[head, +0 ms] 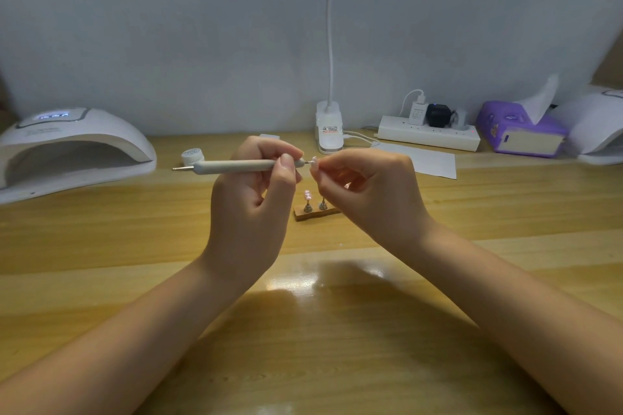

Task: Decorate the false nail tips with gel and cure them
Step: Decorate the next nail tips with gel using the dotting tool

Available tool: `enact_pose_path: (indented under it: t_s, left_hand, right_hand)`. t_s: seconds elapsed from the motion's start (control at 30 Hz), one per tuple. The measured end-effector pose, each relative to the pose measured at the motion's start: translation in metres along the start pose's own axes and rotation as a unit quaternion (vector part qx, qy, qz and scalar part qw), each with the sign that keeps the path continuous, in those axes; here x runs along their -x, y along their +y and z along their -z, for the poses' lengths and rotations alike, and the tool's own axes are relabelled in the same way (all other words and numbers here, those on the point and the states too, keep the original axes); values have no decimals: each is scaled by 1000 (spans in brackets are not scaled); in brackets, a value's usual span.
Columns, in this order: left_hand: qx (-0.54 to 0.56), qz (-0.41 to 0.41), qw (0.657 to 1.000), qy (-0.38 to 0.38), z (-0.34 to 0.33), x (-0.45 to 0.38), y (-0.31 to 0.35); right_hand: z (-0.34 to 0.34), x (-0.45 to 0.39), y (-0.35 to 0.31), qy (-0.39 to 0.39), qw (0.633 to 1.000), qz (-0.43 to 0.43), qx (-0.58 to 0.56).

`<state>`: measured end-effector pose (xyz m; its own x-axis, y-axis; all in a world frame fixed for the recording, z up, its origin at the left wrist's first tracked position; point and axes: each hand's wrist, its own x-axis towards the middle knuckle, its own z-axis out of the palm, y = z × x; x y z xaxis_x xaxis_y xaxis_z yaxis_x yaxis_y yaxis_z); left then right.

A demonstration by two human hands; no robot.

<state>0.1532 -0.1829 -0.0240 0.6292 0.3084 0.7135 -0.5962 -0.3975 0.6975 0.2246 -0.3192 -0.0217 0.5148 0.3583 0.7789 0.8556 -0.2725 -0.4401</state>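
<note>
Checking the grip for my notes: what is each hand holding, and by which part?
Left hand grips the dotting pen near its right end. Right hand pinches a nail tip at the pen's point.

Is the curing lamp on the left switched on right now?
On, it seems: the left curing lamp shows a lit bluish display on top. Its opening looks dark, so whether the curing light itself is running cannot be told.

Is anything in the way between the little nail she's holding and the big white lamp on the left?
Only her own left hand and the dotting pen it grips. They sit between the nail tip pinched in her right hand and the nail lamp. The table before the lamp's opening looks bare.
</note>
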Motion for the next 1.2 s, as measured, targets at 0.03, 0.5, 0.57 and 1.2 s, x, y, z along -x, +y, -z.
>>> enact_pose_path:
  t_s: [0.03,0.5,0.57,1.2]
  left_hand:
    - [1,-2,1000,-1,0,0,0]
    - [-1,-10,1000,-2,1,0,0]
    - [-3,-8,1000,-3,1,0,0]
    - [14,-16,1000,2,1,2,0]
  right_hand:
    - [0,0,0,-1,1000,0,1]
    - [-1,0,0,3,1000,-3,0]
    - [-1,0,0,0,1000,-4,-1]
    - [0,0,-1,-4,999,-29,-12]
